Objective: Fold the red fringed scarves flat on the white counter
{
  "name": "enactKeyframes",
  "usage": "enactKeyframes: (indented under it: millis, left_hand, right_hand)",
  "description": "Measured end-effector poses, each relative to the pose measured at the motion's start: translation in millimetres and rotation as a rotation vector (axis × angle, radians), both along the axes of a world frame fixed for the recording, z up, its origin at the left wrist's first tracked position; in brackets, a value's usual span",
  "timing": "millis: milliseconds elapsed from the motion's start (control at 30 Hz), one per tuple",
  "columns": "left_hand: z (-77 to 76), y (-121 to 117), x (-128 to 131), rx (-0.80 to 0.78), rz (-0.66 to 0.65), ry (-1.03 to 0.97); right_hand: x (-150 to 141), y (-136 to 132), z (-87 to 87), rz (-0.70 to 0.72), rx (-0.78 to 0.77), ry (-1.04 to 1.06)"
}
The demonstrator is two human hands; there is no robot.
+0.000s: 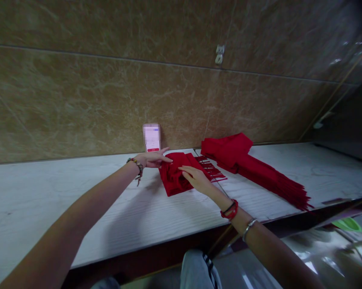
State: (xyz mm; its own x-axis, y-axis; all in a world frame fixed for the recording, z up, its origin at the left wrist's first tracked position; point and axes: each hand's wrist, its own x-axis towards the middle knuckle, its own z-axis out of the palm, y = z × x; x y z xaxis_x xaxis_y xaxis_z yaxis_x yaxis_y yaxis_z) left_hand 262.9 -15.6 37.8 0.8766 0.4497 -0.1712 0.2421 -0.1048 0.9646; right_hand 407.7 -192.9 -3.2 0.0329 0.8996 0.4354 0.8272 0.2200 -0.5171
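A folded red scarf (174, 180) with a fringe lies on the white tabletop (78, 200) in front of me. My left hand (152, 159) rests flat on its far left corner, fingers stretched out. My right hand (195, 178) lies flat on the scarf's right part, fingers extended, pressing the cloth. Neither hand grips anything. A second red fringed scarf (247, 160) lies loosely spread to the right, apart from both hands.
A phone (152, 137) with a lit screen leans against the brown marble wall (108, 100) just behind the folded scarf. The table's front edge runs diagonally at lower right, with a shiny floor and a green object (347, 224) beyond it. My knees show below.
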Motion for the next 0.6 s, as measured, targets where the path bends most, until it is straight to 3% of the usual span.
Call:
enactKeyframes:
  millis: [67,133,300,400,500,600]
  left_hand:
    - [4.5,-1.0,1.8,-0.033,0.0,0.105]
    - [11.9,2.5,2.5,0.036,0.021,0.228]
    - [25.6,2.9,-6.1,0.711,0.259,0.292]
    - [15.4,-30.9,-11.7,0.891,0.252,0.215]
    - [-4.7,-78.4,-12.3,1.187,0.121,0.158]
    - [-16.6,-107.0,-8.7,1.364,0.179,0.273]
  right_hand:
    - [4.9,-2.3,-2.2,0.05,-0.014,-0.017]
    - [9.8,-5.1,-5.8,0.096,-0.034,-0.054]
    - [14.5,-10.8,-15.0,0.089,-0.034,-0.116]
    - [13.0,-9.9,-17.1,0.056,0.008,-0.11]
    - [12.5,-4.6,-17.3,0.019,0.051,-0.101]
    - [14.4,1.5,-17.3,-0.017,0.088,-0.094]
